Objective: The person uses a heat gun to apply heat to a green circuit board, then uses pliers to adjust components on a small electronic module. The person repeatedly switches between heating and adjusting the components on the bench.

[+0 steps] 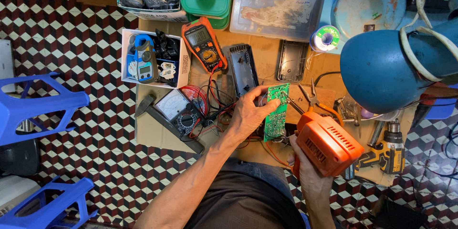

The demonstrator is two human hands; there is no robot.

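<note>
My left hand (249, 113) grips a green circuit board (276, 114) by its left edge and holds it upright over the cardboard work surface (157, 136). My right hand (305, 171) is closed around an orange soldering gun (327, 143), whose thin tip (292, 105) touches the upper part of the board. Red and black wires trail from under the board toward the meters on the left.
An orange digital multimeter (204, 43), an analog meter (177, 109), a white box with a blue clamp meter (145, 59), two dark plastic covers (242, 69), a solder spool (326, 38), orange-handled pliers (315, 100), a yellow drill (386, 152), a blue lamp shade (381, 69) and blue stools (33, 109) surround me.
</note>
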